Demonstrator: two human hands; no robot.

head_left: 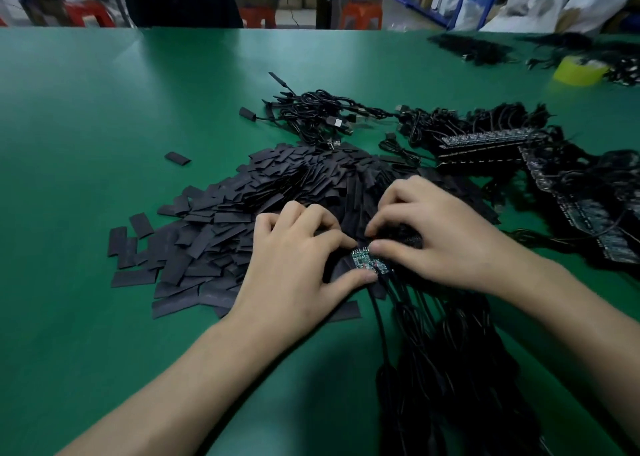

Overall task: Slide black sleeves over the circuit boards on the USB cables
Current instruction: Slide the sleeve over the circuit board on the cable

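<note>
A big heap of flat black sleeves [263, 192] covers the middle of the green table [104, 126]. At its near edge a small green circuit board [367, 261] on a black USB cable [380, 324] lies between my two hands. My left hand [298, 268] pinches the board's left end between thumb and forefinger, over a dark sleeve that I cannot make out clearly. My right hand [440, 234] has curled fingers, with the thumb pressing the board's right end where the cable joins. A bundle of black cables [460, 369] runs toward me under my right forearm.
A tangle of USB cables [322, 116] lies behind the heap. Strips of circuit boards [491, 142] with cables sit at the right. A yellow tape roll [580, 71] stands far right. One loose sleeve [177, 158] lies apart at the left. Stools and shelves stand beyond the table.
</note>
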